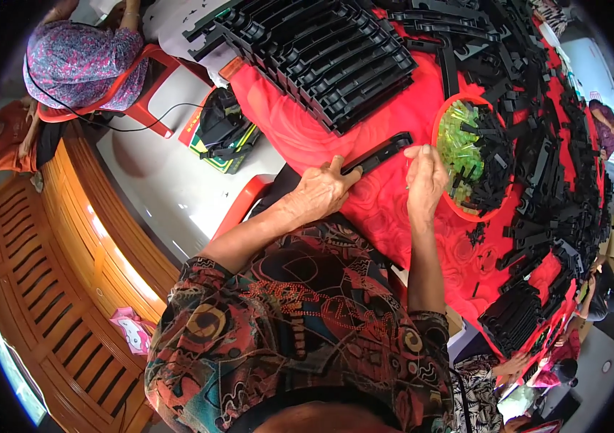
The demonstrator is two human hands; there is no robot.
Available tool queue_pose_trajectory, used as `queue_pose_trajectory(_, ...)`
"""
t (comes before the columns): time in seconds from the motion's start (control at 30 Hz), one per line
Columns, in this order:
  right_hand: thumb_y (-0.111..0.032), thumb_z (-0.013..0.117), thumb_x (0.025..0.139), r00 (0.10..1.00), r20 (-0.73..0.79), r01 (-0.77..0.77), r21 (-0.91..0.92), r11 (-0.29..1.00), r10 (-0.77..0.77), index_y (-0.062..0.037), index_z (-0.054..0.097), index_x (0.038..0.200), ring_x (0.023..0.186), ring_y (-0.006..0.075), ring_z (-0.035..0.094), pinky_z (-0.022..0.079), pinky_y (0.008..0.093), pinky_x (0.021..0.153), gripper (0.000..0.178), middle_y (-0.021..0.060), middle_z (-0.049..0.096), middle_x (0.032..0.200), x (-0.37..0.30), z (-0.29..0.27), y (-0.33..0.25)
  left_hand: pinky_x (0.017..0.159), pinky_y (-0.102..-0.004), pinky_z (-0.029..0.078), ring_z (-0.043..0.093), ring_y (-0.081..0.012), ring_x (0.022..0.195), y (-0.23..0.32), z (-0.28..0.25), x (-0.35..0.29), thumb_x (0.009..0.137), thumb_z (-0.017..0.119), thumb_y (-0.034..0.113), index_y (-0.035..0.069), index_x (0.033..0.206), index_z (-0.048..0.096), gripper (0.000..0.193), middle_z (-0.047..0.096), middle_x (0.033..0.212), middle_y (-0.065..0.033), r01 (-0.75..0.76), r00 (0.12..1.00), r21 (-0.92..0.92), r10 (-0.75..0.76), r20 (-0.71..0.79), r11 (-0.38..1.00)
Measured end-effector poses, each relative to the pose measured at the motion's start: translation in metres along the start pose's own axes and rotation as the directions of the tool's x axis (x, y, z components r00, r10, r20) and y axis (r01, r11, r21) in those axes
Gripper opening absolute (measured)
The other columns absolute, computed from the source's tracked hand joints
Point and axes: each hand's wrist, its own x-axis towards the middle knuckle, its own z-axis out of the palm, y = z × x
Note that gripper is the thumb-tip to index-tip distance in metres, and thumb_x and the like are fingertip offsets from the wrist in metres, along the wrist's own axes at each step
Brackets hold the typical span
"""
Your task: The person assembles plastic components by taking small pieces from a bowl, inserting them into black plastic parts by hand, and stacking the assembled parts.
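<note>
My left hand [323, 189] is closed on the near end of a long, narrow black plastic part [378, 154]. The part slants away over the red tablecloth, a rounded loop at its far end. My right hand [426, 175] is beside that end, its fingertips pinched together; whatever they may hold is too small to make out. Just right of it stands a round red basin [440, 189]. Inside are translucent yellow-green pieces [463, 137] on the left and small black pieces [493, 155] on the right.
Beyond my left hand rises a neat stack of long black plastic parts [321, 61]. Loose black parts [549, 159] cover the right side of the red tablecloth [375, 198]. A red chair [238, 206] stands at my left. Other people sit around, one in a patterned top [80, 65].
</note>
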Motion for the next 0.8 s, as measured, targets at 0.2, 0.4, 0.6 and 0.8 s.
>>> queue_pose_trajectory(0.2,-0.016,0.04,0.09,0.994,-0.013,-0.081,0.552,0.83,0.105,-0.0005,0.054,0.088,0.042,0.006,0.029,0.025,0.0222,0.04,0.021,-0.0021,0.032,0.053,-0.004,0.006,0.007,0.053,-0.0397,0.048,0.057,-0.0312,0.068,-0.003,0.0,-0.007,0.073,0.059,0.011,0.01,0.122,0.048,0.05,0.046,0.082,-0.0164,0.015,1.0,-0.032,-0.015,0.016,0.999)
queue_pose_trajectory(0.4,-0.006,0.038,0.086,0.998,0.009,-0.05,0.676,0.735,0.06,-0.0006,0.051,0.095,0.046,0.0073,0.033,0.03,0.0222,0.043,0.017,0.0007,0.038,0.062,-0.001,0.014,-0.003,0.05,-0.0363,0.046,0.056,-0.0283,0.064,-0.009,-0.013,-0.032,0.071,0.059,0.01,0.008,0.117,0.051,0.047,0.047,0.079,-0.0156,0.058,0.998,-0.021,-0.058,0.002,0.998)
queue_pose_trajectory(0.6,-0.012,0.037,0.088,0.99,0.131,-0.13,0.785,0.606,0.042,0.0005,0.051,0.09,0.042,0.0055,0.029,0.025,0.0207,0.038,0.019,-0.0016,0.035,0.059,0.006,0.037,-0.001,0.05,-0.0341,0.045,0.055,-0.0268,0.067,-0.009,-0.007,-0.034,0.071,0.06,0.011,0.01,0.122,0.05,0.052,0.045,0.076,-0.0133,0.062,0.997,0.039,-0.061,-0.036,0.997)
queue_pose_trajectory(0.8,-0.02,0.034,0.092,0.982,0.129,-0.188,0.773,0.605,0.14,0.0011,0.052,0.083,0.038,0.0057,0.024,0.023,0.0217,0.036,0.029,-0.0037,0.028,0.053,0.014,0.05,0.012,0.051,-0.0336,0.046,0.055,-0.0275,0.064,-0.008,-0.014,-0.029,0.073,0.058,0.012,0.012,0.128,0.046,0.057,0.046,0.075,-0.0133,0.061,0.997,0.029,-0.062,0.04,0.998)
